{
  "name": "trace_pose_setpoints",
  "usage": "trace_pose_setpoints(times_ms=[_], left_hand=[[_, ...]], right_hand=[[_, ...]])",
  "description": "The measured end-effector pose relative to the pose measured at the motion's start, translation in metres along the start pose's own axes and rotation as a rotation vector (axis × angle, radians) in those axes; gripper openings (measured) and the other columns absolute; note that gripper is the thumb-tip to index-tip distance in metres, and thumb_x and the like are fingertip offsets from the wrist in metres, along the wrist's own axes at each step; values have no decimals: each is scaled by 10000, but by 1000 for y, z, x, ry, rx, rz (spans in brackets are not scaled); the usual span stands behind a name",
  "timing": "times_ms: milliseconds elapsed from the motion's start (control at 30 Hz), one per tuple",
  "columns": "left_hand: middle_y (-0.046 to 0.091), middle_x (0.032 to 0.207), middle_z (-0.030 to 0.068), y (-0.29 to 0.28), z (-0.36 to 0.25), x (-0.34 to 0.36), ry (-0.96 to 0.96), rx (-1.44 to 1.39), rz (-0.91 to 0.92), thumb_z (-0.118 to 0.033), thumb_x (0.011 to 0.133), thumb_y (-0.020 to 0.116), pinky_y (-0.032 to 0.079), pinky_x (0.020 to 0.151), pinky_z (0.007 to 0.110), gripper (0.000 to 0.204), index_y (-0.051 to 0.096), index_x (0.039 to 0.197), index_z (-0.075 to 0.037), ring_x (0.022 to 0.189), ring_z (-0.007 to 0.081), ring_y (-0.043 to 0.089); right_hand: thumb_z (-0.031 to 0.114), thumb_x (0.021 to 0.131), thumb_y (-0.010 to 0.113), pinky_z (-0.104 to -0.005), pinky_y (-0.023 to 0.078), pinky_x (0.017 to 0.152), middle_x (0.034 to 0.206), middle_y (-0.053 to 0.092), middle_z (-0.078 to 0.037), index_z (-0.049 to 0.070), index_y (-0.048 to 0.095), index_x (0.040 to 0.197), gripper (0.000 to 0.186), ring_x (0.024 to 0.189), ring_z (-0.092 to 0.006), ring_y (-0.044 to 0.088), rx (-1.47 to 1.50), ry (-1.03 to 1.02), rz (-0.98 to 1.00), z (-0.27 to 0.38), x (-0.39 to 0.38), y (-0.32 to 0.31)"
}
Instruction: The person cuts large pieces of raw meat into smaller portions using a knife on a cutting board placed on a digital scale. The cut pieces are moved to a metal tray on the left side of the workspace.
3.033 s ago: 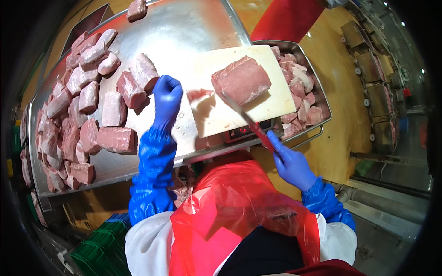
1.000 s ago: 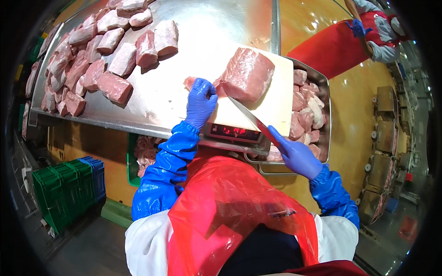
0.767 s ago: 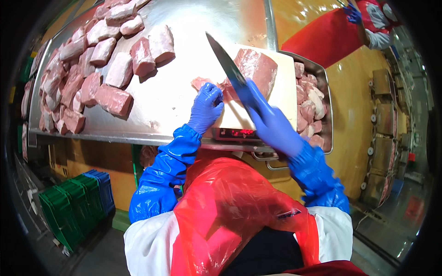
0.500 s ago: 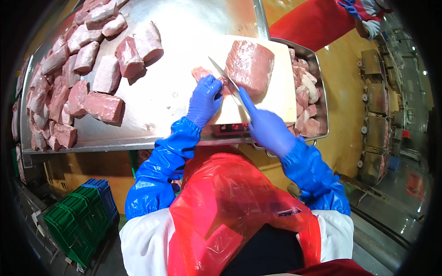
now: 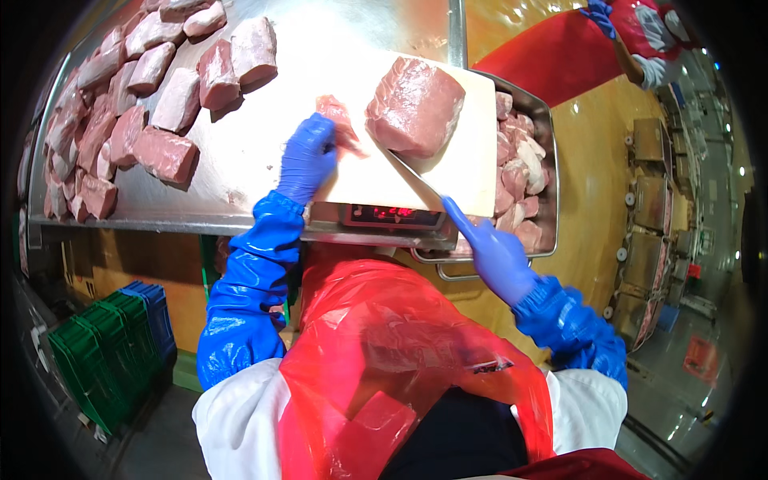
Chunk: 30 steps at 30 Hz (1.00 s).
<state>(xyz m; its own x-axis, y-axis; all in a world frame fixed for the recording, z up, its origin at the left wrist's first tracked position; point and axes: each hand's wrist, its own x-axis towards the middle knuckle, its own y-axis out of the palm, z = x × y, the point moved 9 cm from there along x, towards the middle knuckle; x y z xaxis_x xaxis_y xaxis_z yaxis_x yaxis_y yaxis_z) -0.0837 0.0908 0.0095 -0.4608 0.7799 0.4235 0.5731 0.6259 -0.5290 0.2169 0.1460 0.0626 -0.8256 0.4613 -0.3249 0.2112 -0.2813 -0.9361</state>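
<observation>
On the white cutting board (image 5: 474,172) sits a large pink block of meat (image 5: 416,104). My left hand (image 5: 308,158), in a blue glove, is to the left of the block. Its closed fingers grip a thin strip of meat (image 5: 339,120), which lies on the board apart from the block. My gloved right hand (image 5: 498,254) holds a knife (image 5: 418,179) near the board's front edge. The blade slants up and left, its tip by the block's lower left side, and my index finger stretches along the handle end.
Many cut meat pieces (image 5: 164,154) lie on the steel table (image 5: 240,148) to the left. A metal tray (image 5: 550,144) of meat chunks adjoins the board's right side. A lit display (image 5: 392,214) sits below the board. Another person's gloved hand (image 5: 598,16) shows at upper right.
My left hand has moved left with the strip, away from the block. My right hand has drawn the knife back toward me and to the right. The whole view has shifted slightly.
</observation>
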Motion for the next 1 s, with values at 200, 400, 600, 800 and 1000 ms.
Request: trace_pose_setpoints(times_ms=[200,400,600,800,1000], left_hand=[[320,1591,218,8,-16,22,70,351,124,-238,773,745,245,1182,563,703,537,1445,-215,1450,483,286],[614,806,53,-55,115,42,-399,24,-70,-197,888,686,520,695,506,109,610,892,-118,769,296,644],[637,1018,112,-152,110,-156,-768,-110,-277,-205,939,722,497,981,409,324,610,1178,-16,887,190,638],[565,1361,173,-90,34,-40,-187,133,-66,-191,940,696,395,1097,425,438,580,1320,-6,1278,312,524],[580,1366,238,108,22,101,-321,-590,200,-23,858,659,442,1076,393,560,522,1401,-20,1237,377,574]], right_hand=[[-69,876,540,-424,536,625,919,691,-189,256,321,1596,820,667,-371,656,179,-19,-107,-75,-49,-31],[6,988,538,-271,440,615,771,566,-45,154,267,1619,702,655,-72,459,1017,66,-495,-77,-10,-11],[5,1006,526,-180,393,565,854,574,38,172,199,1636,730,647,-15,424,1278,257,-525,-78,-23,45],[73,990,594,-215,476,626,1039,653,-36,85,270,1605,695,711,-40,550,1184,194,-563,-82,35,0],[55,994,589,-220,471,524,875,596,-40,129,181,1614,745,637,-88,561,1585,113,-841,-60,164,-35]])
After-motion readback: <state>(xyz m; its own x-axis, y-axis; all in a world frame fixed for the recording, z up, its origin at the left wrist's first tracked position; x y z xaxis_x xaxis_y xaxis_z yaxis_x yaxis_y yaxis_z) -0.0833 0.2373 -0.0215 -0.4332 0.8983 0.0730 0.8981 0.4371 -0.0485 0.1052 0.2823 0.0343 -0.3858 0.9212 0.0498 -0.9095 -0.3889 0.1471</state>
